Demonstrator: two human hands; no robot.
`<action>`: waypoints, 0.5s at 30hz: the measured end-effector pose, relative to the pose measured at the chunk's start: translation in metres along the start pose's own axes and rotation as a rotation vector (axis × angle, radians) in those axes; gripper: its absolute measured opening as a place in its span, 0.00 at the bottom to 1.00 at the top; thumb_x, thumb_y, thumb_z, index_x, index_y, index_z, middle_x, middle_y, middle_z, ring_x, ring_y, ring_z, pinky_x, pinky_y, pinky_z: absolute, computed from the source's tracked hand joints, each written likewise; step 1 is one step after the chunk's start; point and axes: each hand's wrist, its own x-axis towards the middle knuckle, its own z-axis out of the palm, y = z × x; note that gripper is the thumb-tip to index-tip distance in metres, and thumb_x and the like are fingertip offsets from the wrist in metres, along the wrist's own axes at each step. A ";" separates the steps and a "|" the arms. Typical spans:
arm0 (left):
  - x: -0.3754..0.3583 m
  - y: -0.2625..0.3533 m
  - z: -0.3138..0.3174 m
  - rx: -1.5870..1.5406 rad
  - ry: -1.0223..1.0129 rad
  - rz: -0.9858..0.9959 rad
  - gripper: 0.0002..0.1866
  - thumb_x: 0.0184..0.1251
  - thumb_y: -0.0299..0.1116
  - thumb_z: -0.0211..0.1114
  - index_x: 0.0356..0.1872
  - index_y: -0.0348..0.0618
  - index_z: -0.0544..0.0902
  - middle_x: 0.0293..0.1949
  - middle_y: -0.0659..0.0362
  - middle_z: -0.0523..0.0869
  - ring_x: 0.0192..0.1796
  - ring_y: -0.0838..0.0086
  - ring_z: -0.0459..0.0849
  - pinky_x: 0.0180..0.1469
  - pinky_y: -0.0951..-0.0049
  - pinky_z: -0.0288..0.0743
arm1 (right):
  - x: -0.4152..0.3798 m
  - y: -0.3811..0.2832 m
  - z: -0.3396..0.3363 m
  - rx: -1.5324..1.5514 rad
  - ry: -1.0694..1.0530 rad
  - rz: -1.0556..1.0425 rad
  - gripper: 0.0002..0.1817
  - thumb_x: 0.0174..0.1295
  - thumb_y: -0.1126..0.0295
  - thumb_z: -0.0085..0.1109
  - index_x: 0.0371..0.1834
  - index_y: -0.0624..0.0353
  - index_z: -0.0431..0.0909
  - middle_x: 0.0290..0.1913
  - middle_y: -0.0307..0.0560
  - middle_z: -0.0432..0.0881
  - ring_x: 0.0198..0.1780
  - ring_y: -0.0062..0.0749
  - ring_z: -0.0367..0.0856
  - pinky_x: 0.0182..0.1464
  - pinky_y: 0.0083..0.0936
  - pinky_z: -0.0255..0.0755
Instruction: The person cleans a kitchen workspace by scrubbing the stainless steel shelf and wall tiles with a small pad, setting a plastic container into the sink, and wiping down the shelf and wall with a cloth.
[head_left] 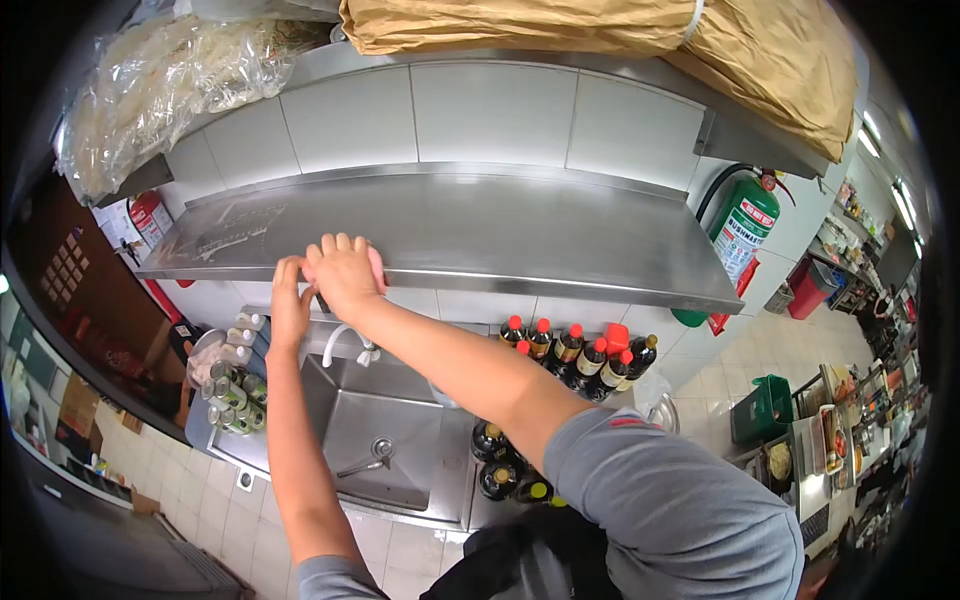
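Observation:
My right hand [343, 270] rests on the front edge of the steel shelf [480, 220], its fingers curled over a pink piece [377, 268] that looks like cloth and is mostly hidden. Right beside it, my left hand [290, 303] is bent at the same edge, fingers and thumb drawn together. What lies between those fingers is hidden. Below my hands is a steel sink [375, 425] with a white tap [350, 345]. Light scuffs or streaks mark the shelf's left end.
Several red-capped dark bottles [568, 345] stand right of the sink, with more dark bottles [497, 480] nearer me. Several cans [232, 395] stand at left. A green extinguisher [745, 220] hangs at right. A brown paper bundle [530, 25] and plastic-wrapped packs [190, 80] lie overhead.

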 end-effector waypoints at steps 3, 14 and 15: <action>-0.001 0.004 -0.005 0.031 0.006 0.033 0.26 0.49 0.16 0.72 0.52 0.39 0.78 0.52 0.50 0.79 0.57 0.50 0.77 0.59 0.58 0.72 | -0.008 0.008 -0.004 0.002 0.042 0.015 0.14 0.54 0.63 0.66 0.43 0.50 0.78 0.44 0.43 0.79 0.52 0.41 0.78 0.52 0.42 0.68; -0.003 0.001 0.012 -0.041 0.185 -0.003 0.25 0.46 0.35 0.81 0.46 0.38 0.81 0.48 0.53 0.82 0.55 0.54 0.80 0.58 0.58 0.72 | -0.197 0.200 -0.245 -0.280 -0.011 0.201 0.19 0.43 0.65 0.75 0.41 0.48 0.80 0.41 0.39 0.78 0.48 0.39 0.77 0.48 0.38 0.66; -0.003 0.003 0.012 -0.035 0.182 -0.007 0.25 0.46 0.35 0.81 0.46 0.38 0.81 0.48 0.53 0.82 0.55 0.54 0.80 0.58 0.58 0.72 | -0.196 0.198 -0.241 -0.295 -0.010 0.205 0.19 0.43 0.63 0.76 0.40 0.48 0.80 0.41 0.39 0.78 0.47 0.39 0.77 0.48 0.38 0.66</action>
